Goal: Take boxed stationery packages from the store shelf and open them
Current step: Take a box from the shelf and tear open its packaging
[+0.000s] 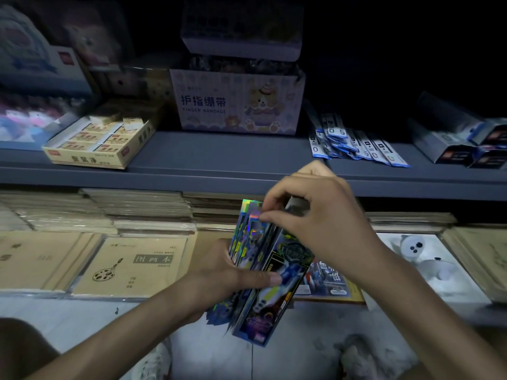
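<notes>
Long card box (282,272) is held mid-air, tilted, at 6 o'clock of the shelf (219,160). The left hand (219,275) grips its middle. The right hand (315,215) fingers pinch a foil pack (248,229) at its 12 o'clock end; the flap is probably open, but it's blurred. Likely light, thin-walled and glossy, so grip the long edges.

Bear carton (236,102): "护指绷带", "FINGER BANDAGE"
Kraft drawing book (131,267): "图画本"
Blue refill packets (337,133): "0", "5"
Holographic box (291,257): print too blurred to read
</notes>
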`<state>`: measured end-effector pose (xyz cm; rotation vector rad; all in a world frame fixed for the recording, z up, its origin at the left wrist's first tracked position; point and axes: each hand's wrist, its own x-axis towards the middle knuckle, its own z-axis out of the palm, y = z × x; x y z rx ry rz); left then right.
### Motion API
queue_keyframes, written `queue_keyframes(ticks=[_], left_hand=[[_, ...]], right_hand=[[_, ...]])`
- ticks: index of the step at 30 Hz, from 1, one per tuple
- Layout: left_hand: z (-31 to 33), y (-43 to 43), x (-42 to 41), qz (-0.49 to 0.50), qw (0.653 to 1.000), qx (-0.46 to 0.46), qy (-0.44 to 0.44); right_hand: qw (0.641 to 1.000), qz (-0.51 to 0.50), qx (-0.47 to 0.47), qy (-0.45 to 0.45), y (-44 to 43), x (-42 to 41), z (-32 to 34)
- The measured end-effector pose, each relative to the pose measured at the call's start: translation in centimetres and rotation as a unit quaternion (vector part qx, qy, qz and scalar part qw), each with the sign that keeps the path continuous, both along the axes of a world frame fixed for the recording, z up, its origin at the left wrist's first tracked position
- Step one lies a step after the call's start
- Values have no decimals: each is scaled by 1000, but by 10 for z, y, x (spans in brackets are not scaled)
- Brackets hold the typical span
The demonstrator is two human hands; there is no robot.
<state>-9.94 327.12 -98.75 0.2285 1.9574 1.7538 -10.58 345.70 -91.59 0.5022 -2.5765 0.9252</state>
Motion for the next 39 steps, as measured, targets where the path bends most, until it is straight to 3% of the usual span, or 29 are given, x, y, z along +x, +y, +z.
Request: queue_keyframes(ticks=[7, 13, 21, 32, 39], left_hand=[[-4, -4, 0, -7, 1000, -9, 24], [-5, -2, -3, 6, 999, -17, 38], [-6, -6, -12, 66, 990, -84, 89], [-13, -9, -22, 51, 981, -120, 147], [-22, -18, -25, 68, 967, -132, 206]], right_hand=[[997, 53, 23, -50, 4, 0, 5], [997, 69, -2, -33, 5, -6, 1], [986, 53, -156, 27, 26, -11, 42], [943, 142, -268, -135, 4, -16, 25], [939, 36, -342, -4, 30, -14, 42]])
